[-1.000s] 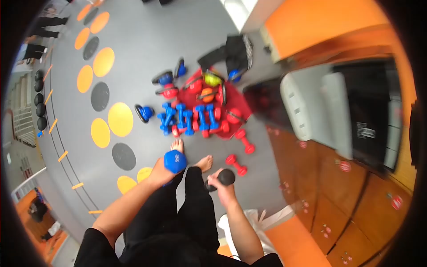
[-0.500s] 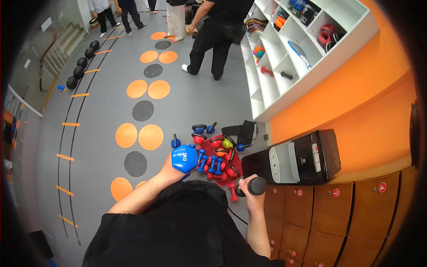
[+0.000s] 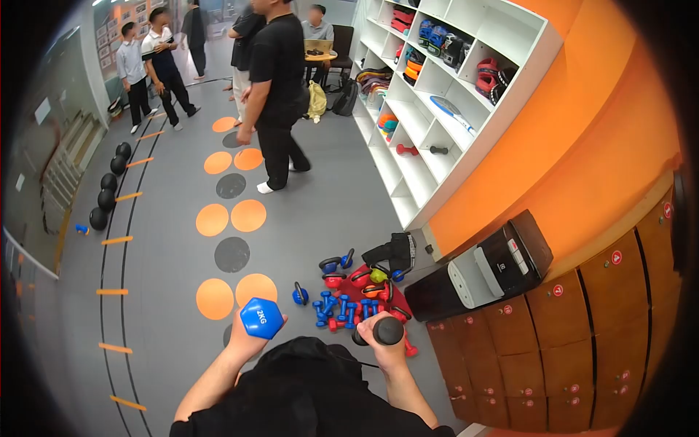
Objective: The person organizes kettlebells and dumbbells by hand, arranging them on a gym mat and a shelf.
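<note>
My left hand [image 3: 237,333] is wrapped round a blue dumbbell [image 3: 262,318], whose hexagonal end marked 2KG faces the camera. In my right hand [image 3: 384,348] is a black dumbbell [image 3: 389,331], its round end turned up. Beyond and between the hands, several small blue dumbbells [image 3: 348,312] and red ones lie on the floor beside a dark red mat [image 3: 357,291]. Kettlebells with black handles stand around them, among them a blue one [image 3: 300,294] on the left and a yellow-green one [image 3: 378,274].
A black machine [image 3: 484,273] stands at right by wooden lockers [image 3: 542,320]. White shelves [image 3: 437,175] hold gear. A person in black [image 3: 280,95] stands ahead, with other people farther back. Black balls [image 3: 107,199] line the left side. Orange and dark discs mark the floor.
The view has tilted up, showing more of the room. Both hands now appear lower and farther left, still holding their dumbbells. The person in black appears lower and farther left.
</note>
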Available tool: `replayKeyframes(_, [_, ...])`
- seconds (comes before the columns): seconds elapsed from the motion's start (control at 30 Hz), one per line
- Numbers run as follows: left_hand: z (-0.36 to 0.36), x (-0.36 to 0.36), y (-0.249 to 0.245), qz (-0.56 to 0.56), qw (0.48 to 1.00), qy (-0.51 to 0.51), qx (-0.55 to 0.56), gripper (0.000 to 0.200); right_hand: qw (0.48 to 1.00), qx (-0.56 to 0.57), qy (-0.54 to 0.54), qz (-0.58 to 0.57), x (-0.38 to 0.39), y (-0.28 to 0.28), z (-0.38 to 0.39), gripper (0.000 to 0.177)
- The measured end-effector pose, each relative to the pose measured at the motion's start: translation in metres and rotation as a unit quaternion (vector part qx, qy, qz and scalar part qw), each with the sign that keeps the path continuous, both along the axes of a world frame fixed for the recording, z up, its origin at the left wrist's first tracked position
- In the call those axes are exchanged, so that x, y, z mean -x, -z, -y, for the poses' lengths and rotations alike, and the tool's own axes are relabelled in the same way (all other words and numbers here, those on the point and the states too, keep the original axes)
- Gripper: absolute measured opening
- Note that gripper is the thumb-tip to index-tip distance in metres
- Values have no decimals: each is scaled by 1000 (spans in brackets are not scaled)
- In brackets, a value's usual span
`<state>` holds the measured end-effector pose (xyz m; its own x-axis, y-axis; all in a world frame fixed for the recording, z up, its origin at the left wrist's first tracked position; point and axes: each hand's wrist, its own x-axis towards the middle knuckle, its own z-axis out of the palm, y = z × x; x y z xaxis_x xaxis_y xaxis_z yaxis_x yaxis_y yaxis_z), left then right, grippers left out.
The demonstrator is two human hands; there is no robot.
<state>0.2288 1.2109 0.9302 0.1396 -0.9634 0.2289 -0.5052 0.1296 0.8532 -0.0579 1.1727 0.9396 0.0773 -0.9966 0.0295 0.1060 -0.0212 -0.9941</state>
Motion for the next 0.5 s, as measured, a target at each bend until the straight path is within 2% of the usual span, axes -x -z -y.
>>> replayKeyframes(0.03, [3,-11,2,27,999,3,28,27,1000,-1,8,4,-8,0,0,22])
replayKeyframes(0.1, [9,-27,-3,4,1000,1,-18,27,998,-58,-8,-32,-16,5,2,22])
replayKeyframes(0.17, [23,-42,-5,-14,995,-22,-99,27,997,-64,-2,-38,-22,8,10,23])
replayKeyframes(0.23, [47,-53,4,-2,995,-20,-100,28,994,-68,-4,-82,-27,6,28,23])
replayKeyframes(0.3, [74,-67,17,22,999,-8,-48,28,994,-71,7,-88,-33,4,53,24])
replayKeyframes(0.37, [105,-86,39,1,999,7,-50,27,994,-68,10,-84,-37,8,85,26])
replayKeyframes(0.43, [128,-106,61,-19,993,-38,-115,26,991,-91,26,-98,-44,3,117,27])
replayKeyframes(0.47, [136,-116,67,-71,973,-82,-204,23,992,-82,39,-91,-47,5,134,26])
replayKeyframes(0.5, [139,-133,90,-89,974,-123,-168,22,993,-70,53,-81,-49,6,152,25])
